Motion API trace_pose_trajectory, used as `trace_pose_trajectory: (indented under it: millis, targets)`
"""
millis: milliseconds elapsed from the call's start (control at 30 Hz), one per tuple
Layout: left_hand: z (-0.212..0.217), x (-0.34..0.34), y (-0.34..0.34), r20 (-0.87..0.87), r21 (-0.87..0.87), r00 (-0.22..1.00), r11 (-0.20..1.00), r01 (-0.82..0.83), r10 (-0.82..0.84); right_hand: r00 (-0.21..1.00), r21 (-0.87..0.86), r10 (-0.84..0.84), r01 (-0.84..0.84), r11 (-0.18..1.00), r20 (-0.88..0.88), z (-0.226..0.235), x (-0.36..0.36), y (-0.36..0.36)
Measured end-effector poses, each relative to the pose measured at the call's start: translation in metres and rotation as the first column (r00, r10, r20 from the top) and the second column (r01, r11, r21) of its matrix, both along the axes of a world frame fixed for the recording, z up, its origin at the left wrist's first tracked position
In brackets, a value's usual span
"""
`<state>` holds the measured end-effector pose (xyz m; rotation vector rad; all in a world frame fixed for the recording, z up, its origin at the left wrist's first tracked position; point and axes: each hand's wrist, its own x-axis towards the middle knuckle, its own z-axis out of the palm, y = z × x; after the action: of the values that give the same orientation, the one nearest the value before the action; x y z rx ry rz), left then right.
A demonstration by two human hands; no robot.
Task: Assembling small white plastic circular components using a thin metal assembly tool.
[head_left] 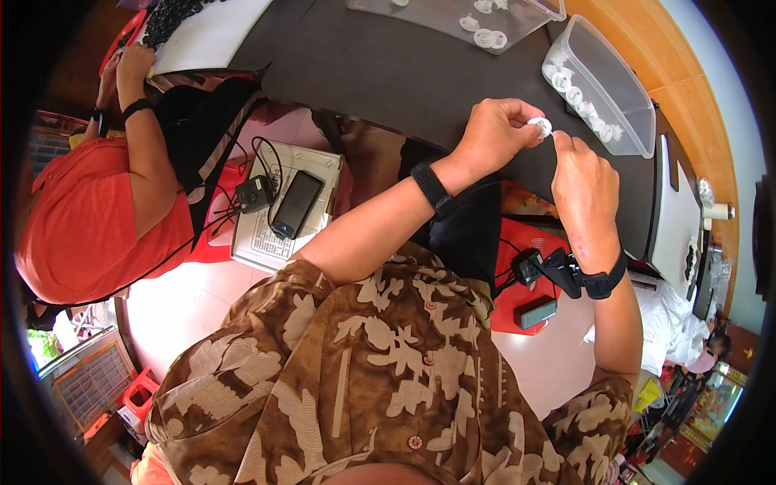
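Note:
My left hand point(495, 131) pinches a small white round plastic piece point(540, 124) over the edge of the dark table point(388, 73). My right hand point(584, 184) comes up from below, and its fingertips touch the same white piece from the right. Both wrists wear black bands. A clear plastic tub point(602, 85) holding several similar white pieces lies just beyond my hands at the right. A second clear tray point(461, 20) with a few white rings sits at the table's far edge.
A person in an orange top point(97, 218) sits at the left, hands near a white board with small black parts point(174, 20). A phone point(297, 204) and a small black device lie on a white box point(279, 234). Red stools stand below the table.

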<state>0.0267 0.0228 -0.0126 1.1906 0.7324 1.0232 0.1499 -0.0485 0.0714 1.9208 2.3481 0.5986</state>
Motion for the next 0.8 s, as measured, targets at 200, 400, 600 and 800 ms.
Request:
trace_pose_trajectory:
  millis: [200, 400, 600, 800]
  targets:
    - [-0.0004, -0.0001, -0.0002, -0.009, -0.005, 1.000, 1.000, -0.001, 0.001, 1.000, -0.020, 0.000, 0.000, 1.000, 0.000, -0.0005, -0.0032, -0.0003]
    - [0.0004, 0.0006, -0.0008, 0.005, 0.002, 1.000, 1.000, -0.003, 0.003, 0.999, -0.018, -0.021, 0.021, 1.000, 0.035, -0.0002, -0.0048, -0.0002]
    - [0.0028, 0.0007, -0.0016, 0.005, -0.007, 1.000, 1.000, -0.014, 0.014, 0.999, 0.013, -0.022, 0.021, 1.000, 0.046, -0.0046, -0.0033, -0.0006]
    - [0.0021, 0.0013, -0.0019, -0.015, 0.014, 0.999, 0.999, -0.033, 0.033, 0.995, -0.101, -0.098, 0.096, 0.990, -0.007, 0.0015, -0.0089, 0.0007]
